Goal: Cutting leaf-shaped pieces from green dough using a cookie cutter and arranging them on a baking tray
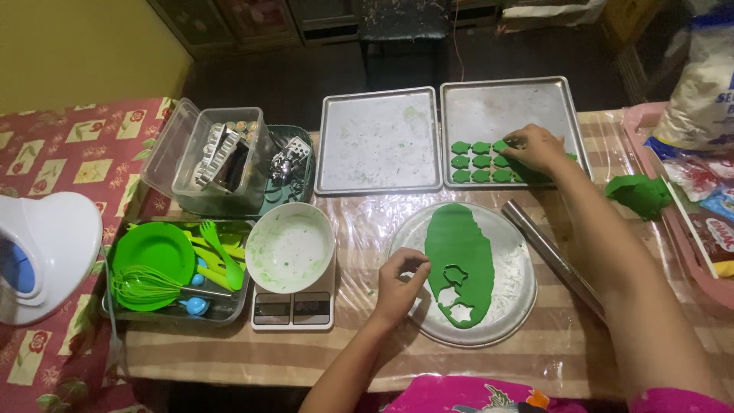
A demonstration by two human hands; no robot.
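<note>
- Table (229, 359) under clear plastic, striped cloth beneath; dim room behind
- Left hand (399, 284): fingers curled together at the left rim of the round tray (511, 306); what they pinch, cannot tell
- Rolled green dough sheet (456, 256) lies on that tray, shapes cut out near its bottom end
- Right hand (537, 147): fingers closed down on a green cut-out (501, 145), over the right baking tray (505, 103); more cut-outs in rows beside it
- Left baking tray (378, 141) holds no dough; rolling pin (552, 256) just right of the round tray; dough lump (641, 195) further right
</note>
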